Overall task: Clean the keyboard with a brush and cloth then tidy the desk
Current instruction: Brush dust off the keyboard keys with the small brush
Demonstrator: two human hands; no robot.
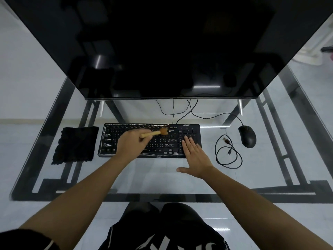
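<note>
A black keyboard point(111, 141) with a clear plastic cover lies on the glass desk point(153, 179) in front of the monitor. My left hand point(130, 143) grips the wooden handle of a small brush point(155, 132); its brown bristles touch the upper key rows near the keyboard's middle right. My right hand point(193, 156) lies flat with straight fingers on the keyboard's number pad, thumb spread out over the glass. A black cloth point(76, 145) lies flat on the desk just left of the keyboard.
A large dark monitor point(162, 51) stands behind the keyboard, with cables trailing from under it. A black mouse point(247, 136) sits at the right. A coiled black cable point(228, 152) lies between keyboard and mouse. The desk's near edge point(162, 197) is close to my lap.
</note>
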